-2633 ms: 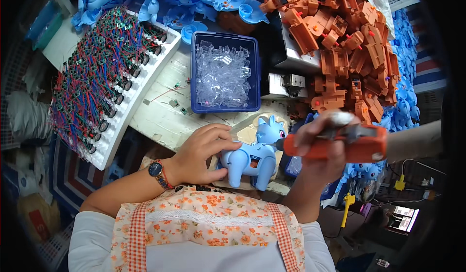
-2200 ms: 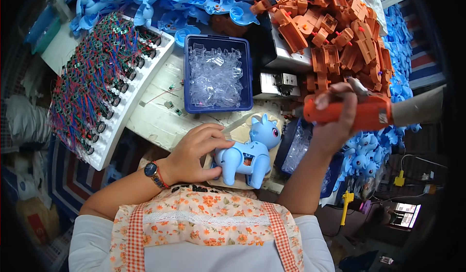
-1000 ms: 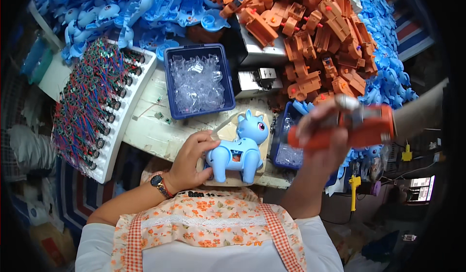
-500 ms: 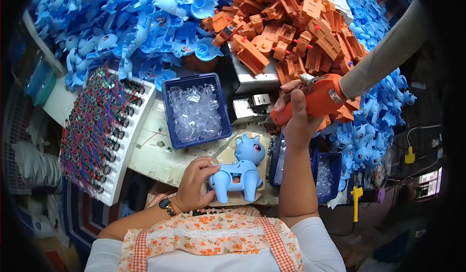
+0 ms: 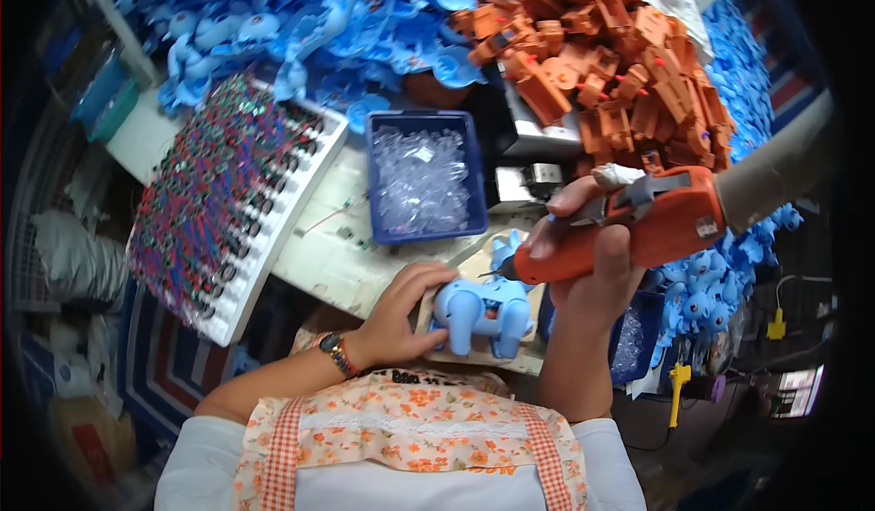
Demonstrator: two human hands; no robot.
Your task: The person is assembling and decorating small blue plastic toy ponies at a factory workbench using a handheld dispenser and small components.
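A light-blue toy pony [image 5: 469, 303] lies on a pale board [image 5: 427, 315] in front of me. My left hand [image 5: 401, 315] is closed round its left end, thumb low and fingers on the upper side. My right hand [image 5: 592, 278] is wrapped round an orange electric screwdriver [image 5: 674, 215], held nearly level, pointing left. Its thin bit is close above the toy's upper side; whether they touch I cannot tell. The screwdriver's nose hides most of the toy's head. An opening in the toy's side shows something orange inside.
A blue bin of clear plastic parts [image 5: 374, 192] stands behind the toy. To its left, a white foam tray [image 5: 273, 228] holds wired parts. Orange housings [image 5: 629, 73] and blue toy shells [image 5: 319, 28] are heaped behind. A grey sleeve [image 5: 775, 174] covers the screwdriver's rear end.
The screwdriver has come down and nearer, from behind the toy to just over it. My left hand still grips the toy, which seems turned slightly. The whole view has shifted.
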